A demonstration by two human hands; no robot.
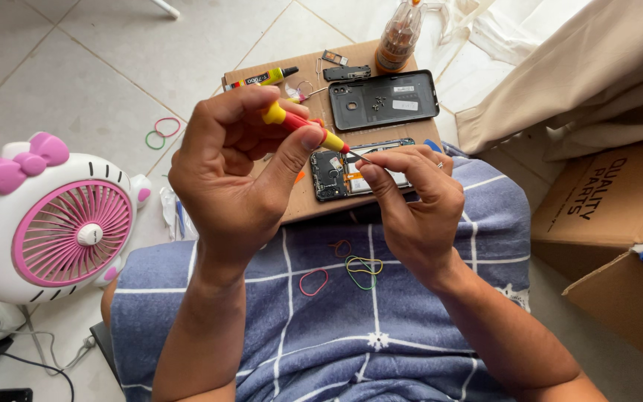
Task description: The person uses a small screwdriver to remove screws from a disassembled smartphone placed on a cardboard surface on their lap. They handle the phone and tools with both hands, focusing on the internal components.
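My left hand [236, 167] is closed around a small red and yellow screwdriver [303, 126], its tip pointing right and down. My right hand [414, 197] pinches at the screwdriver's metal tip, just above an opened phone [340, 175] whose insides show. The phone lies on a brown cardboard sheet [310, 205] that rests on my lap. The phone's dark back cover [385, 100] lies farther away on the sheet, with a few small screws on it.
A glue tube [262, 77], a small dark plate [347, 73] and a clear bottle [398, 36] are at the sheet's far edge. Rubber bands [362, 269] lie on my blue checked lap cloth. A pink and white fan [57, 223] stands left; cardboard boxes [612, 208] right.
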